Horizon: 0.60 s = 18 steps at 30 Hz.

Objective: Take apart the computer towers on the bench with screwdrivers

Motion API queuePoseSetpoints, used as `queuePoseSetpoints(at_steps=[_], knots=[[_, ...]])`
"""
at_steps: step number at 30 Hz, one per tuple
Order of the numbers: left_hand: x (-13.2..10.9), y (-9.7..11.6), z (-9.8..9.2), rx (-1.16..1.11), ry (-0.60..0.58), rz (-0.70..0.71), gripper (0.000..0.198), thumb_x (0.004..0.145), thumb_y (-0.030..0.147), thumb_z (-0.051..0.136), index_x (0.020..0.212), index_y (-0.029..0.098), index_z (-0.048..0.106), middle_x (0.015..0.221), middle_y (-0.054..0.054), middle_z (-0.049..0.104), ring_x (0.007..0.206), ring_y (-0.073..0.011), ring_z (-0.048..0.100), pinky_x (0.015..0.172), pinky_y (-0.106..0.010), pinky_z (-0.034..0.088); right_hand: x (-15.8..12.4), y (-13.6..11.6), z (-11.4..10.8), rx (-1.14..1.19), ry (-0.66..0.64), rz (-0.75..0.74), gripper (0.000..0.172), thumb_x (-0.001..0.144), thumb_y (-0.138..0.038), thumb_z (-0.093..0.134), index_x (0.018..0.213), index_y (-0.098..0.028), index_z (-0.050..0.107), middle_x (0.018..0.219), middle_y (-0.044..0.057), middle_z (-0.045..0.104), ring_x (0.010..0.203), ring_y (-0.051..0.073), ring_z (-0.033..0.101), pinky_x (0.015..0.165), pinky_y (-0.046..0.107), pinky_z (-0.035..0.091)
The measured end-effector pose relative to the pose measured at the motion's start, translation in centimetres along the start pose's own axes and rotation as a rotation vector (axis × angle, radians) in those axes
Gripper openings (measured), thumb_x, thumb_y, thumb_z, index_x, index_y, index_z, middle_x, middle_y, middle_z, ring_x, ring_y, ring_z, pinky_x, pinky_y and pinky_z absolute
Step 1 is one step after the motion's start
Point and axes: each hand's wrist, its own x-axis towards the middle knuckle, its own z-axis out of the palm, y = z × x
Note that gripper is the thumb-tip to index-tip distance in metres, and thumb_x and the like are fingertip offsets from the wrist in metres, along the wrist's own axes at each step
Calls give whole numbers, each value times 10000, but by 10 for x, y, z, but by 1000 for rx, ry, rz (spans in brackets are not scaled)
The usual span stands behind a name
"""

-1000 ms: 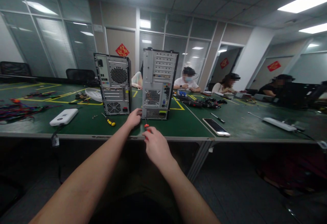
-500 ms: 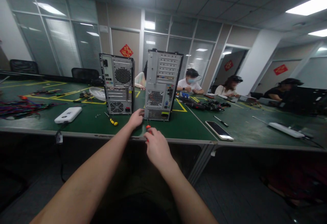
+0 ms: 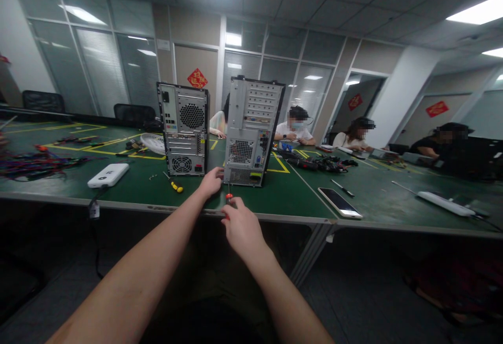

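Observation:
Two computer cases stand upright with their rear panels towards me. My left hand (image 3: 212,182) is at the lower left edge of the right computer case (image 3: 245,142), its bent fingers gripping that edge; the fingertips are partly hidden. My right hand (image 3: 242,224) is closed round the red handle of a screwdriver (image 3: 229,197). Its thin shaft points up to the bottom left corner of this case; the exact contact of the tip is too small to make out. To the left is the other computer case (image 3: 183,129), untouched.
A yellow-black screwdriver (image 3: 176,186) and a white power bank (image 3: 108,175) lie left. Rightward are a phone (image 3: 339,203), a pen-like tool (image 3: 342,188), black cables (image 3: 326,163) and a white power strip (image 3: 446,203). Coloured wires (image 3: 39,168) lie far left. Several people sit across the table.
The whole view has shifted slightly, so things sit a little further right. Both hands keep their places at the right case, and the screwdriver stays in my right hand.

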Motion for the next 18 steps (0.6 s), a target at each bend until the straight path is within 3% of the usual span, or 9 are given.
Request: queuePoseSetpoints(at_steps=[4,9,14,18], knots=[[-1,2,-1,-13,-34,-41,573,670,-18,568,1202,146,704,1109,-115,814,1148,-260,743,1136,-405,517,-2,1,0,47,6,-14,268,949,-126,658,1188,-229,723,1412,107,582,1156,243,675,995,360,536],[-2,5,-1,-30,-41,-53,568,680,-20,557,1202,155,699,1122,-115,811,1171,-253,739,1122,-396,527,-3,-1,-2,85,-24,0,288,956,-131,671,1224,-236,693,1407,95,586,1078,232,704,949,346,544],[-4,7,-1,-43,-41,-61,541,693,-15,565,1187,157,699,1148,-126,803,1185,-258,734,1112,-399,532,-1,-5,-5,92,-14,44,263,993,-269,698,1244,-228,629,1233,82,654,1047,244,700,905,344,538],[-4,6,-1,-20,-21,-48,532,687,-4,602,1180,166,706,1111,-109,810,1151,-257,742,1102,-400,538,-2,-3,-4,-12,-56,33,263,961,-197,709,1212,-234,637,1308,93,627,999,234,711,839,341,538]])
